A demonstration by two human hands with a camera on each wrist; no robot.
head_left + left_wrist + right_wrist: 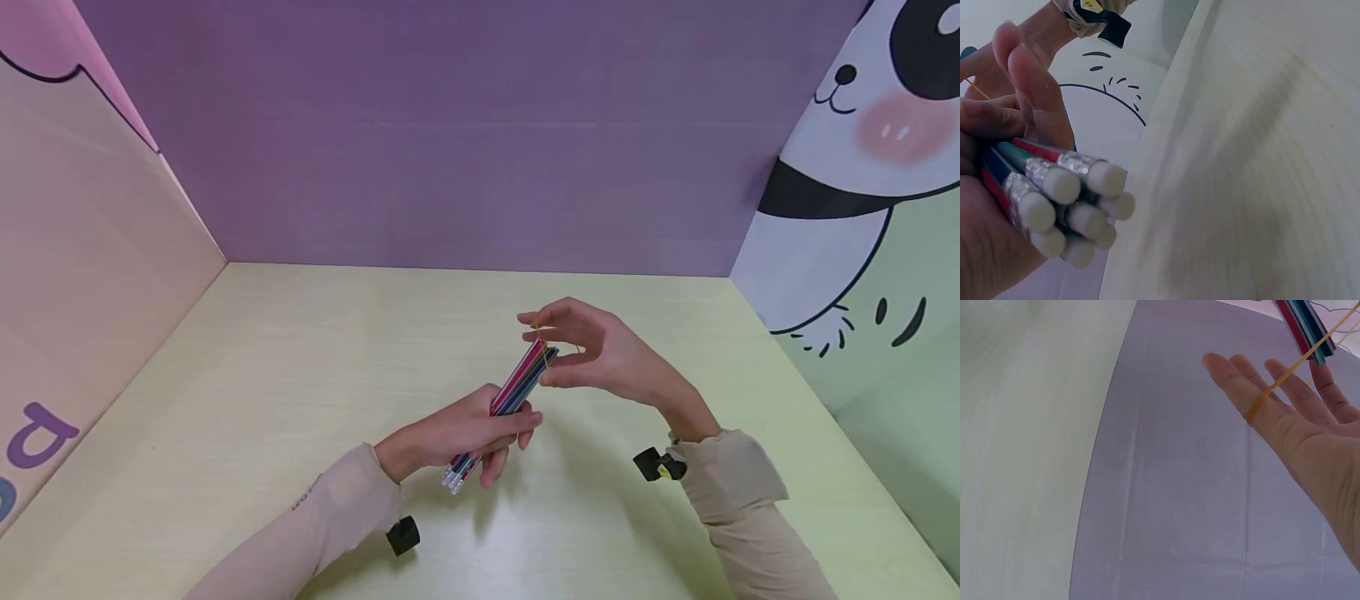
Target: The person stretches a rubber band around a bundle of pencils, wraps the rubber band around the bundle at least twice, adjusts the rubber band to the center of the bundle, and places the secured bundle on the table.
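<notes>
While my left hand [468, 429] grips the pencils [519, 379] below their middle, my right hand [611, 358] hangs at their upper ends with its fingers spread, a thin yellow band [1257, 407] stretched across them. The right-wrist view shows that band looped round one digit, which I take for the thumb, and running in front of the bundle; whether it also passes right round the pencils I cannot tell. They slant in the air above the bench [300, 350], between my two hands, their white erasers [1088, 220] poking out from the left one. I judge the step in hand to be fitting the band on or taking it off; these views do not settle which. Either way, the next move seems to call for a steady left grip and right fingers holding the loop wide enough to clear the ends, lest it snap. The bench is pale, with soft shadows on it. A plain purple wall [480, 192] rises at the back; a pinkish wall [90, 250] with purple lettering [17, 451] stands to the left, and a pale green wall [900, 400] with a painted panda [832, 175] to the right.
</notes>
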